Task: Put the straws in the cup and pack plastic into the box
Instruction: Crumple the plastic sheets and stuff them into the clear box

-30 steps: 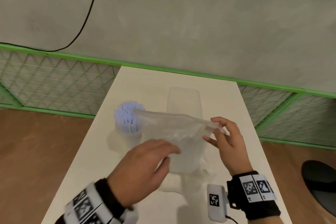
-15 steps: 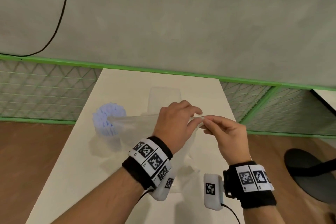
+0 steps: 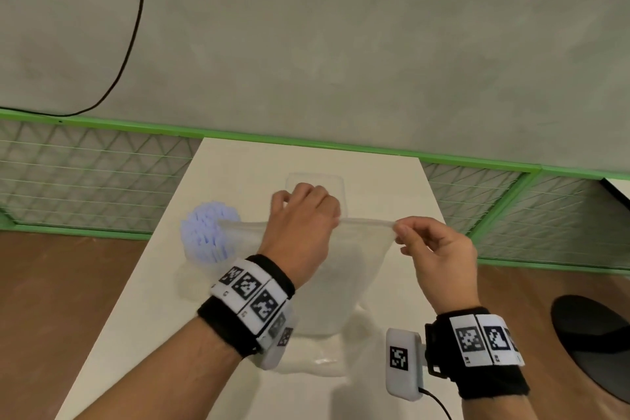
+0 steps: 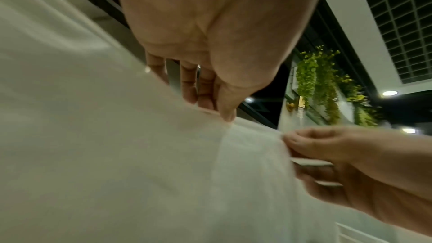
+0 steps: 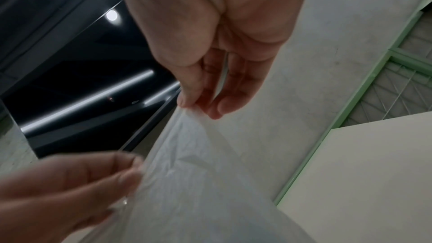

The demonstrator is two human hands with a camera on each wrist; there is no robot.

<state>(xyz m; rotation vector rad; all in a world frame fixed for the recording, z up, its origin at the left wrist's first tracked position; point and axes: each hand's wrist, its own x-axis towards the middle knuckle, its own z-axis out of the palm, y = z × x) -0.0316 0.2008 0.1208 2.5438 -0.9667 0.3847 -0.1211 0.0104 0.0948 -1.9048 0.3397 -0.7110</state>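
**A:** What's changed in the last second? You had your left hand (image 3: 300, 225) low, under the plastic bag (image 3: 344, 269).

**B:** It's up at the top edge now. A second ago you gripped the bag from below on the left; half a second ago your 2 hands met at 1 point on the rim. Now they've drawn apart along that rim, so the edge runs taut between them.

**A:** And for the task?

**B:** My guess is you're flattening the bag for folding. The straws (image 3: 208, 232) already stand in the cup (image 3: 201, 257) on your left, so only the packing remains. The clear box (image 3: 315, 181) sits on the table (image 3: 143, 317) just beyond your left hand, and looks empty, though much of it is hidden.

**A:** How are my hands set?

**B:** Both raised above the table, backs toward you. Your left fingers (image 4: 205, 97) and thumb pinch the rim near its middle. Your right hand (image 3: 439, 249) pinches the right corner between thumb and fingertips (image 5: 224, 106), the remaining fingers loosely curled. The bag hangs down, its bottom resting crumpled on the table.
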